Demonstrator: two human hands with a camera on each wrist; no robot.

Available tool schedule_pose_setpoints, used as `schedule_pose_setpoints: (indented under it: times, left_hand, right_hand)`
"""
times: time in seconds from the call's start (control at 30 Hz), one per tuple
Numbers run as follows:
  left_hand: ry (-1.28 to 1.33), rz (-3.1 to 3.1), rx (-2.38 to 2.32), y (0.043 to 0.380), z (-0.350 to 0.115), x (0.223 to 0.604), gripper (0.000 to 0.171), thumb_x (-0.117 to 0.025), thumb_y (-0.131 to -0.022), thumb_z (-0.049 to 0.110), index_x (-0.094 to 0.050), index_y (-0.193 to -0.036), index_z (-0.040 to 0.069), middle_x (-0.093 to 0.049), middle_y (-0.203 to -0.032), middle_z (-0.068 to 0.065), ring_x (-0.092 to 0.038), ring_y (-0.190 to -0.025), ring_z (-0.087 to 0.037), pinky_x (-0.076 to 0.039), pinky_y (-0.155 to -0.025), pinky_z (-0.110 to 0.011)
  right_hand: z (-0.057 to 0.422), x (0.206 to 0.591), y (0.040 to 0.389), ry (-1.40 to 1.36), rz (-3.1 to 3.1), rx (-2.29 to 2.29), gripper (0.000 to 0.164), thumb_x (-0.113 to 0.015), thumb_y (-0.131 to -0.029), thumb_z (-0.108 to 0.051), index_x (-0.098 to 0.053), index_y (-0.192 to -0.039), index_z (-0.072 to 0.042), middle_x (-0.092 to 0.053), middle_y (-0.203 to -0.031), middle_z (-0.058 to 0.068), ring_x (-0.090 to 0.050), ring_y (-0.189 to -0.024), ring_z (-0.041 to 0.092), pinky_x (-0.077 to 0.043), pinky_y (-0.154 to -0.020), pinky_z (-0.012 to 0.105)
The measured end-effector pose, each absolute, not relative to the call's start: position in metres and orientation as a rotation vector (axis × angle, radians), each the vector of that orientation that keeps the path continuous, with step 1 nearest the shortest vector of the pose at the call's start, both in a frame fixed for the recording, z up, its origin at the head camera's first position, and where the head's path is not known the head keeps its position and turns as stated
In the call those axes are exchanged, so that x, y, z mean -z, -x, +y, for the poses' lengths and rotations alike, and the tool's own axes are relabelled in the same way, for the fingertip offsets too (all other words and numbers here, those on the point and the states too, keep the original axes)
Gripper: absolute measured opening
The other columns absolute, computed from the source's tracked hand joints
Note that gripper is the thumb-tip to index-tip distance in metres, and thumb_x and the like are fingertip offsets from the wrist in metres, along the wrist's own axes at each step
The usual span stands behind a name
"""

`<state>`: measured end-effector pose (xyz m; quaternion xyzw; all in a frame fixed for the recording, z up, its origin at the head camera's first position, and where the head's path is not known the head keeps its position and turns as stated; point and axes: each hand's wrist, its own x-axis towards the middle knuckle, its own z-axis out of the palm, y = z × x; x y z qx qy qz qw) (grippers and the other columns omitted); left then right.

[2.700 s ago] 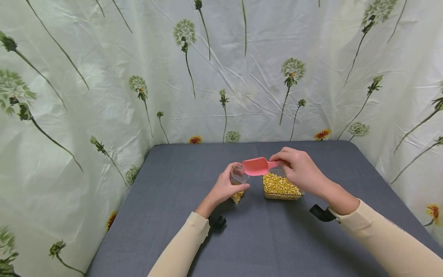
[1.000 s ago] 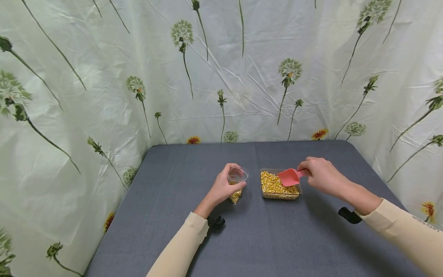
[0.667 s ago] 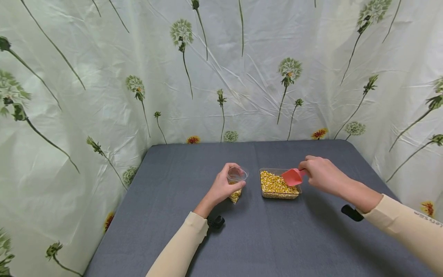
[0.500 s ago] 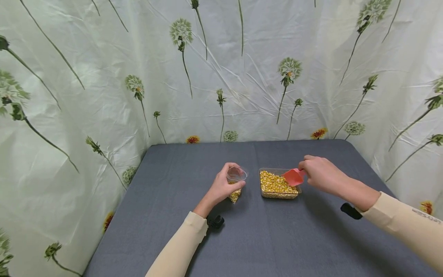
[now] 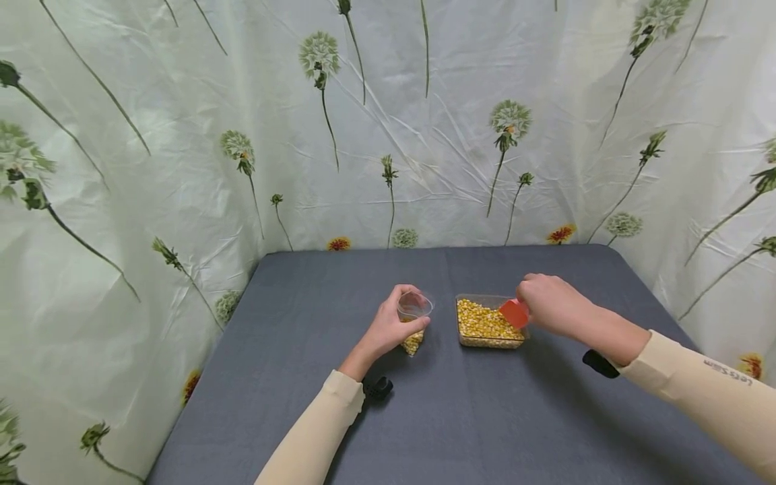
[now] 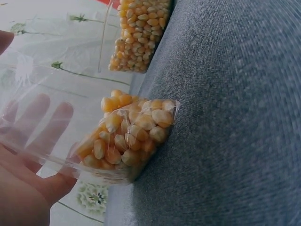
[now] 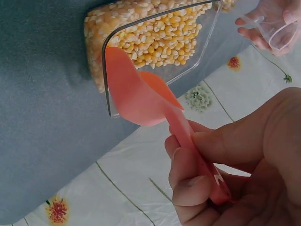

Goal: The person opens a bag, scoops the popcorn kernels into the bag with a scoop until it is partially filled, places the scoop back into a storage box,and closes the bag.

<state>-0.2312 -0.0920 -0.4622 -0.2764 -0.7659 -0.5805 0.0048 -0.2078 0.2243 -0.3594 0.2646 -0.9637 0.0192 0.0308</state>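
My left hand [image 5: 394,325] curls round a clear plastic cup [image 5: 415,305], which stands on the table. Corn kernels [image 6: 127,134] fill the bottom part of that cup. To the right is a clear rectangular container [image 5: 491,343] full of yellow corn kernels [image 7: 160,40]. My right hand [image 5: 554,306] grips the handle of a pink scoop [image 7: 141,96] between thumb and fingers. The scoop's bowl is tilted over the container's right side, its front edge down by the rim and kernels. The inside of the bowl is mostly hidden in the right wrist view.
A dark grey cloth covers the table [image 5: 448,417]. Behind it and at the sides hangs a white curtain [image 5: 424,135] printed with dandelions. A black wrist-camera mount [image 5: 380,389] sits under the left wrist, another [image 5: 600,364] under the right.
The scoop went from beside the cup's mouth to the corn container on the right. Over the last half second, the right hand shifted slightly left and the scoop tipped. The left hand stayed put.
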Motion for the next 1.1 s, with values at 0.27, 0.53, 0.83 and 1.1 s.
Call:
schedule_pose_setpoints:
  times: [0.27,0.53,0.83,1.1]
  left_hand:
    - [0.837,-2.407,1.798,0.231,-0.092,0.463,0.043,-0.073,-0.093,0.008,-0.048,-0.128,0.008,-0.061,-0.117,-0.01,-0.061,-0.11,-0.026,-0.047,-0.093,-0.051]
    - [0.861,-2.413,1.794,0.24,-0.095,0.474,0.045,-0.075,-0.093,0.017,-0.048,-0.129,0.015,-0.062,-0.117,-0.004,-0.062,-0.109,-0.023,-0.049,-0.091,-0.044]
    - [0.878,-2.416,1.764,0.249,-0.096,0.486,0.045,-0.076,-0.092,0.025,-0.049,-0.128,0.021,-0.062,-0.115,0.003,-0.061,-0.107,-0.015,-0.049,-0.09,-0.043]
    - [0.882,-2.414,1.749,0.25,-0.095,0.487,0.043,-0.075,-0.093,0.029,-0.049,-0.127,0.023,-0.062,-0.115,0.005,-0.062,-0.106,-0.013,-0.05,-0.09,-0.042]
  right_hand:
    - [0.23,0.362,0.214,-0.733,-3.097,-0.345,0.02,-0.064,-0.076,0.013,-0.07,-0.074,-0.006,-0.061,-0.07,0.0,-0.048,-0.06,0.015,-0.042,-0.053,0.031]
    - [0.243,0.368,0.228,-0.707,-3.221,-0.584,0.028,-0.053,-0.084,0.011,-0.077,-0.089,-0.004,-0.071,-0.088,0.006,-0.052,-0.066,0.016,-0.041,-0.056,0.032]
    - [0.271,0.396,0.238,-0.561,-3.274,-0.965,0.017,-0.061,-0.091,0.001,-0.076,-0.096,-0.003,-0.067,-0.077,0.003,-0.048,-0.067,0.017,-0.038,-0.06,0.034]
    - [0.281,0.422,0.237,-0.445,-3.161,-1.34,0.018,-0.054,-0.096,0.005,-0.068,-0.108,0.004,-0.062,-0.076,0.009,-0.053,-0.066,0.021,-0.045,-0.057,0.033]
